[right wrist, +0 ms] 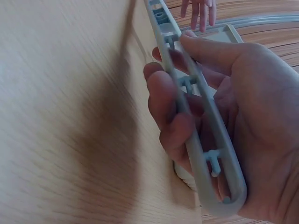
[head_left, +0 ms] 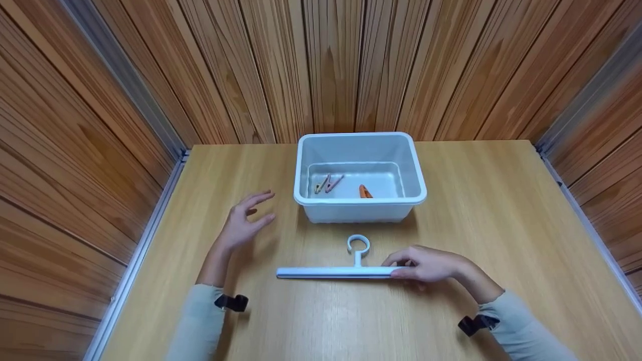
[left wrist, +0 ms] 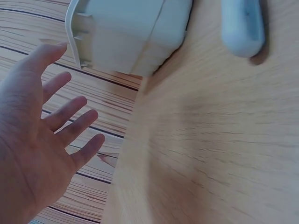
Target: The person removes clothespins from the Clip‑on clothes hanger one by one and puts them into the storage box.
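Observation:
A pale blue hanger (head_left: 326, 272) with a long straight bar and an open round hook (head_left: 358, 236) lies crosswise in front of the basin. My right hand (head_left: 426, 263) grips the right end of the bar, thumb on the near side and fingers on the far side. In the right wrist view, the slotted underside of the hanger (right wrist: 223, 207) shows small pegs inside it. My left hand (head_left: 243, 225) is raised over the table left of the basin, fingers spread and holding nothing. In the left wrist view, the rounded left end of the hanger (left wrist: 243, 35) appears beyond that hand.
A pale rectangular basin (head_left: 360, 210) stands at the back middle of the wooden table (head_left: 476, 200). Inside lie a few clothespins, including a pinkish clothespin (head_left: 332, 185) and an orange clothespin (head_left: 364, 191). Wood-panelled walls (head_left: 331, 70) close off the back and sides.

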{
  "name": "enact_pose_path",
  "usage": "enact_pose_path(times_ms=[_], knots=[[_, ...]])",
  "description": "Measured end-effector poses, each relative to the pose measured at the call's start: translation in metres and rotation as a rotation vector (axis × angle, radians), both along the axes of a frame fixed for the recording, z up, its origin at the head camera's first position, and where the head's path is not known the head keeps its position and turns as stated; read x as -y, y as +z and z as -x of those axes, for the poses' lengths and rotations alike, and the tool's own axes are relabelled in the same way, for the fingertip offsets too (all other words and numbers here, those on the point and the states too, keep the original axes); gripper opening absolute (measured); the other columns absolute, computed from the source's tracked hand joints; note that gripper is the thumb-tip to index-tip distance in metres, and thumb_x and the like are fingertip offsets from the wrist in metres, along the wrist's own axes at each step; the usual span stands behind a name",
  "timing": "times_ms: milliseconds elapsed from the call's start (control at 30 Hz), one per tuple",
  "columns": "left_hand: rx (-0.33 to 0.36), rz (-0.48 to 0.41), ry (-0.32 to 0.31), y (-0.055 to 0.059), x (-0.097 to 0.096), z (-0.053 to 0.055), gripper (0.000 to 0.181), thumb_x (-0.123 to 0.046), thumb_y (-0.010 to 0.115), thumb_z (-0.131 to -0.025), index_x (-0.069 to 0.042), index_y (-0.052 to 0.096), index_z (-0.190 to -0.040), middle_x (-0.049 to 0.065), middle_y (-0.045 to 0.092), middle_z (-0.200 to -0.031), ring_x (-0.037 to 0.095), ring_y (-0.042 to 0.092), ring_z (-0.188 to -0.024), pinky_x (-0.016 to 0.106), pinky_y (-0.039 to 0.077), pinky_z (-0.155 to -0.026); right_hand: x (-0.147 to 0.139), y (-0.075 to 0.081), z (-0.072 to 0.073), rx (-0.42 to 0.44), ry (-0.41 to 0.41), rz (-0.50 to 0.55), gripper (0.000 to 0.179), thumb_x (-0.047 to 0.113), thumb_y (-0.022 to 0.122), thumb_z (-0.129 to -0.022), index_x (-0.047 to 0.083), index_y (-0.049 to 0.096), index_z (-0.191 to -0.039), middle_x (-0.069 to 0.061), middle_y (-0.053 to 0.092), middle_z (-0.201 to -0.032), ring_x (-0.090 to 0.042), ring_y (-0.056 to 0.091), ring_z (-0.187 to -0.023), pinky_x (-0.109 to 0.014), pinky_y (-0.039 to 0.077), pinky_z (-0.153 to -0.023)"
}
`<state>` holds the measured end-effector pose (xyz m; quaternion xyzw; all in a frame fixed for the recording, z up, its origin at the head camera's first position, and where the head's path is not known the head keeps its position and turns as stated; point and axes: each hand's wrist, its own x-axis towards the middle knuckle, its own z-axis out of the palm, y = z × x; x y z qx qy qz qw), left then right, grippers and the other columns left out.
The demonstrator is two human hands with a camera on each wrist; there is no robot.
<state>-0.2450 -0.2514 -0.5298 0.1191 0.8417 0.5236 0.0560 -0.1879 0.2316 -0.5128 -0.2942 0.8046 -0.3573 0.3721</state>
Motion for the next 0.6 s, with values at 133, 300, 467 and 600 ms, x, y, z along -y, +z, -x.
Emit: enact_pose_path(times_ms=[133, 300, 467, 600], knots=[[0.002, -0.017, 0.013, -0.0021, 0.001, -0.0012, 0.055, -0.024, 0.074, -0.11, -0.012, 0.059, -0.162, 0.015, 0.05, -0.176, 0.042, 0.045, -0.165, 0.072, 0.038, -0.133, -0.0007, -0.0002, 0.0015, -0.019, 0.001, -0.021, 0.029, 0.033, 0.064, -0.116, 0.019, 0.077, -0.138, -0.009, 0.078, -0.118, -0.005, 0.063, -0.062, -0.021, 0.054, -0.06], [-0.001, -0.028, 0.022, -0.0039, 0.0014, -0.0019, 0.055, -0.024, 0.074, -0.111, -0.011, 0.06, -0.162, 0.014, 0.052, -0.175, 0.042, 0.046, -0.165, 0.072, 0.038, -0.133, 0.0004, -0.0014, 0.0017, 0.0, -0.011, 0.002, 0.03, 0.029, 0.063, -0.117, 0.019, 0.075, -0.142, -0.01, 0.079, -0.12, -0.008, 0.069, -0.074, -0.022, 0.058, -0.07], [-0.011, -0.04, 0.02, -0.0072, 0.0014, -0.0022, 0.055, -0.023, 0.074, -0.11, -0.007, 0.059, -0.161, 0.016, 0.052, -0.175, 0.042, 0.046, -0.165, 0.072, 0.037, -0.133, -0.0019, 0.0034, 0.0032, -0.012, -0.004, 0.031, 0.031, 0.026, 0.063, -0.116, 0.015, 0.074, -0.144, -0.014, 0.079, -0.122, -0.013, 0.073, -0.094, -0.024, 0.061, -0.083], [-0.023, -0.049, 0.03, -0.0081, 0.0013, -0.0028, 0.053, -0.018, 0.075, -0.109, -0.006, 0.061, -0.159, 0.019, 0.055, -0.172, 0.044, 0.047, -0.164, 0.072, 0.038, -0.133, -0.0054, 0.0084, 0.0046, -0.122, 0.024, 0.021, 0.033, 0.025, 0.064, -0.115, 0.01, 0.075, -0.143, -0.01, 0.08, -0.127, -0.006, 0.068, -0.107, -0.025, 0.056, -0.095]])
